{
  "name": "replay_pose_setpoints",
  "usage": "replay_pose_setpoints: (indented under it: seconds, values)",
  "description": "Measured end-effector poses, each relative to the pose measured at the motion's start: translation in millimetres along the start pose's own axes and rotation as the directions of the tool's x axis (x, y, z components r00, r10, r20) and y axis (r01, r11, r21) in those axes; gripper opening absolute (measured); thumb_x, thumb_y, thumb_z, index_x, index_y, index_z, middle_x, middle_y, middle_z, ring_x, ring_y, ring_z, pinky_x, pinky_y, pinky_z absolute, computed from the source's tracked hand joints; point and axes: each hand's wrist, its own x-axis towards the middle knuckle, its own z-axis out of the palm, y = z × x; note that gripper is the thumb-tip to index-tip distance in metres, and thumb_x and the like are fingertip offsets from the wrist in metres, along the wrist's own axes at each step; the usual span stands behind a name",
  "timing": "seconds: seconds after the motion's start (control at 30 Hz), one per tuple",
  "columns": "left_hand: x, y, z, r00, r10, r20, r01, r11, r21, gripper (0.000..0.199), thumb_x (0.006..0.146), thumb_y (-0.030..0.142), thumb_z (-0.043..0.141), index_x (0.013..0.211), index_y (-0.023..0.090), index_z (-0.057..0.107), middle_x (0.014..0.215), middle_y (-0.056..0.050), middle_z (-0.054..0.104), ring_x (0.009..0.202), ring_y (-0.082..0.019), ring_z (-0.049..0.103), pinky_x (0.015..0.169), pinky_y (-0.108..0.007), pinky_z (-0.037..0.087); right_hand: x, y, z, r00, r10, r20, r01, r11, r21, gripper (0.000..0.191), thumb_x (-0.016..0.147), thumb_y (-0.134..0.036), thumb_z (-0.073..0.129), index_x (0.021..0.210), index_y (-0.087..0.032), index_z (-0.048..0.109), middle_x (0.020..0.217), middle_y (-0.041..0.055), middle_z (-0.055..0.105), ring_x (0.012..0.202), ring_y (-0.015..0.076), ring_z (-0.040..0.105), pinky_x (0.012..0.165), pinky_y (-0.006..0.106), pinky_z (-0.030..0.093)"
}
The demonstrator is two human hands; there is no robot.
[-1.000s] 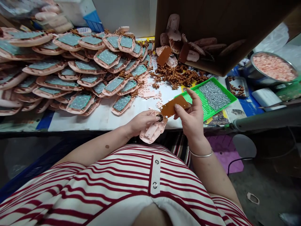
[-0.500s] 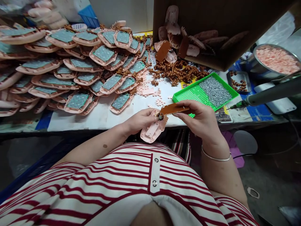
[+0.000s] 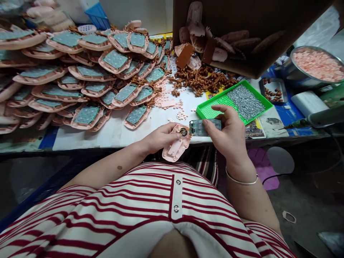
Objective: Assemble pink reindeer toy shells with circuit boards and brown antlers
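My left hand pinches a pink plastic shell near its upper end, where a round dark part with a metal centre sits. The shell's inner side faces up, in front of the table edge. In my right hand is a circuit board, held by its right end between thumb and fingers. Its grey-green face with a clear covering shows. The board's left end lies right beside the shell's upper edge; whether they are joined by wires I cannot tell.
Pink shells with boards are piled at the left. Brown plastic parts and small pink pieces lie mid-table. A green tray holds small screws. A cardboard box, a metal bowl and a hanging screwdriver are at the right.
The board has turned over from its brown side to its grey-green side in my right hand. My right hand has shifted slightly left; the left still holds the shell.
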Motion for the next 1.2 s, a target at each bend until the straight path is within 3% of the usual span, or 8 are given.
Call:
replay_pose_setpoints:
  seconds: [0.2,0.4,0.53,0.67,0.9,1.07,1.2]
  values:
    - [2.1,-2.8,0.0,0.996,0.018,-0.083,-0.003,0.984,0.177,0.034,0.074,0.034,0.075,0.101,0.014,0.064,0.093,-0.004,0.07,0.086,-0.018,0.064,0.079,-0.029,0.049,1.6,-5.6,9.1,0.992,0.123,0.008,-0.123,0.991,0.052,0.012,0.075,-0.02,0.063,0.082,-0.019,0.073,0.075,0.0008,0.07,0.068,0.0147,0.058,0.066,0.028,0.044]
    - [1.8,-4.6,-0.7,0.997,0.034,-0.068,-0.02,0.98,0.198,0.031,0.078,0.037,0.068,0.099,0.015,0.063,0.089,-0.003,0.069,0.083,-0.018,0.064,0.076,-0.03,0.049,4.1,-6.8,19.9,0.984,0.178,0.021,-0.178,0.964,0.195,0.013,0.075,-0.023,0.065,0.082,-0.017,0.074,0.079,0.0022,0.072,0.074,0.0161,0.062,0.073,0.031,0.049]
    - [2.1,-5.5,-4.6,0.994,0.039,-0.104,-0.019,0.982,0.19,0.035,0.076,0.034,0.07,0.105,0.015,0.064,0.094,-0.003,0.07,0.086,-0.019,0.064,0.077,-0.029,0.049,2.6,-1.6,26.1,0.964,0.25,0.088,-0.265,0.908,0.326,0.019,0.075,-0.028,0.066,0.087,-0.016,0.075,0.084,0.0043,0.073,0.074,0.016,0.062,0.065,0.029,0.05]
    - [4.3,-6.9,-7.6,0.991,0.053,-0.126,-0.03,0.984,0.175,0.039,0.072,0.025,0.071,0.109,0.014,0.064,0.099,-0.004,0.071,0.093,-0.019,0.064,0.083,-0.03,0.049,1.1,0.4,28.3,0.922,0.343,0.18,-0.388,0.816,0.428,0.026,0.075,-0.035,0.068,0.09,-0.015,0.077,0.079,0.0034,0.072,0.061,0.0122,0.057,0.052,0.025,0.045]
    - [5.7,-9.5,-9.6,0.993,0.019,-0.118,-0.009,0.996,0.083,0.05,0.07,0.022,0.074,0.118,0.012,0.064,0.105,-0.008,0.073,0.096,-0.021,0.066,0.086,-0.031,0.049,-4.3,0.5,24.1,0.88,0.415,0.233,-0.474,0.726,0.498,0.023,0.068,-0.031,0.076,0.085,-0.016,0.078,0.072,0.0011,0.071,0.061,0.0108,0.056,0.057,0.025,0.045]
    - [5.3,-7.0,-11.0,0.993,0.005,-0.115,-0.005,1.0,0.005,0.044,0.073,0.03,0.076,0.113,0.013,0.07,0.105,-0.008,0.074,0.091,-0.02,0.066,0.083,-0.031,0.05,-17.2,1.6,19.7,0.769,0.477,0.425,-0.639,0.565,0.522,0.033,0.064,-0.031,0.078,0.095,-0.017,0.075,0.061,-0.0029,0.066,0.049,0.0089,0.053,0.048,0.023,0.044]
    - [4.3,-7.0,-9.4,0.991,-0.03,-0.132,0.023,0.998,-0.059,0.046,0.075,0.033,0.077,0.115,0.014,0.069,0.1,-0.008,0.074,0.081,-0.018,0.066,0.072,-0.028,0.051,-29.4,0.5,20.0,0.741,0.463,0.486,-0.671,0.507,0.541,0.039,0.066,-0.033,0.079,0.101,-0.018,0.072,0.065,-0.0029,0.068,0.05,0.0087,0.055,0.046,0.022,0.047]
